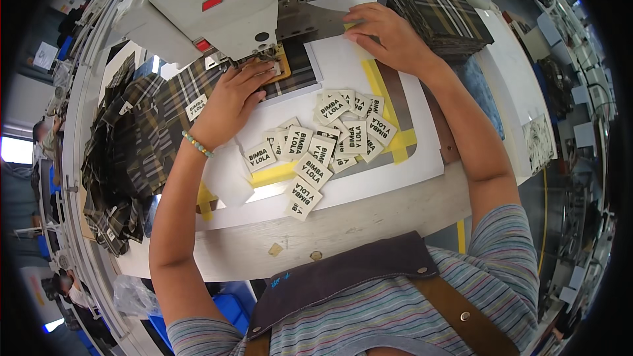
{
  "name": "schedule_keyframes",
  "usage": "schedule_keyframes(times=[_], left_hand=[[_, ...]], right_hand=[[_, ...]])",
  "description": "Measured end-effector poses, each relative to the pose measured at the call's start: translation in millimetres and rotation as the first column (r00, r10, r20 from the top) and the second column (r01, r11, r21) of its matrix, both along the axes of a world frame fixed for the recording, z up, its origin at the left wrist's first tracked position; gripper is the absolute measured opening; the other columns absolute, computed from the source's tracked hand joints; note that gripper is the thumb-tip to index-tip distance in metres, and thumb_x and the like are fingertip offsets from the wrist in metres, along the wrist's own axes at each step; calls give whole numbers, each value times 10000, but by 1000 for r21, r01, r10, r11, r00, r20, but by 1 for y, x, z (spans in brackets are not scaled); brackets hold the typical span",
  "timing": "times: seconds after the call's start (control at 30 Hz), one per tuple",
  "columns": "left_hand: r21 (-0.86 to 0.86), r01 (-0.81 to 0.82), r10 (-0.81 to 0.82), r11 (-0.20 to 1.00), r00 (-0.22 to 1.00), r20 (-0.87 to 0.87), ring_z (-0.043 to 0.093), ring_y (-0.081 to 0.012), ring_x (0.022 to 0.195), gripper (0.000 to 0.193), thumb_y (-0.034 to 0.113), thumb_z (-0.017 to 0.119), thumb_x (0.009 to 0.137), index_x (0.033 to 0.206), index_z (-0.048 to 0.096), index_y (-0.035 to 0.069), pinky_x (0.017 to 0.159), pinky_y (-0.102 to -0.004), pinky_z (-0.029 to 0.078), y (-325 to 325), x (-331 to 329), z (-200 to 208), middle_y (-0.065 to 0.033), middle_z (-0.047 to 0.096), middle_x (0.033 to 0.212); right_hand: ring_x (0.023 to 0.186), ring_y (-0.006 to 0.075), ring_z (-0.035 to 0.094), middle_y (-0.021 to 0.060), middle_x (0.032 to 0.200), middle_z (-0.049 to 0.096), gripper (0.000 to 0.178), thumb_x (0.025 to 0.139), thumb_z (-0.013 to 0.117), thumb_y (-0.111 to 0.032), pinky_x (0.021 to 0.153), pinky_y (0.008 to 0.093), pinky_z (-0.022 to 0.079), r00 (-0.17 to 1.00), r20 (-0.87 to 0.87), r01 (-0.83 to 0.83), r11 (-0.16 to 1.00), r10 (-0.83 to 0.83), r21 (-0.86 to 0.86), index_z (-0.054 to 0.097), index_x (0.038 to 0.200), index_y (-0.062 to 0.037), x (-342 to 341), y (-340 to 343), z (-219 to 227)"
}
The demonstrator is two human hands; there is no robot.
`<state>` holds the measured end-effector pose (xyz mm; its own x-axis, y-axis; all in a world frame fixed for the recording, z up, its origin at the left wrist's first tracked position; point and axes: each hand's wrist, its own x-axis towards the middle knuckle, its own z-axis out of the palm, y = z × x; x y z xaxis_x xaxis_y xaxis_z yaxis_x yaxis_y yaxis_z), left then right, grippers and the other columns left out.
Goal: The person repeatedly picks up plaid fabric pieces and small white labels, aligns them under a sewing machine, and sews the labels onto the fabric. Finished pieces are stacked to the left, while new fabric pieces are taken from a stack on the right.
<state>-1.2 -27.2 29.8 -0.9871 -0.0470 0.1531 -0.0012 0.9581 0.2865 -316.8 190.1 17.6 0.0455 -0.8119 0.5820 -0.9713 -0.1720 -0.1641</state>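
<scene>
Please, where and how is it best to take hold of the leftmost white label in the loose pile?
I would pinch the leftmost white label at its left edge, bringing the grip in from the left. It lies flat and looks thin, so a free edge should help; that edge is uncovered, while the neighbouring labels crowd its right side.

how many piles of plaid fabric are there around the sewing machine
2: a loose heap left of the left hand and a neat stack right of the right hand. More could be hidden behind the sewing machine.
</scene>
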Motion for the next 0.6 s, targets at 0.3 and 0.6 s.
schedule_keyframes(times=[0.3, 0.6], left_hand=[[23, -28, 28, 999, 1000, -6, 489, -366, 1454, 445, 61, 565, 1044, 1487, 607, 65, 1232, -460, 337, -7, -4, -4, -122, 578, 1555], [89, -124, 124, 988, 992, 8, 590, -393, 1268, 395, 93, 564, 1064, 1452, 633, 84, 1179, -460, 354, -19, -8, -13, -188, 607, 1506]], right_hand=[[1294, 314, 609, 106, 1280, 731, 231, 1008, 709, -209, 1071, 443, 504, 998, 67, 2, 1000, -4, 28, 795, 1026, 5, 5, 0, -1], [1283, 309, 612, 107, 1284, 720, 205, 1000, 713, -186, 1084, 427, 508, 995, 100, -20, 999, 16, 34, 794, 1032, 1, 4, 1, -10]])
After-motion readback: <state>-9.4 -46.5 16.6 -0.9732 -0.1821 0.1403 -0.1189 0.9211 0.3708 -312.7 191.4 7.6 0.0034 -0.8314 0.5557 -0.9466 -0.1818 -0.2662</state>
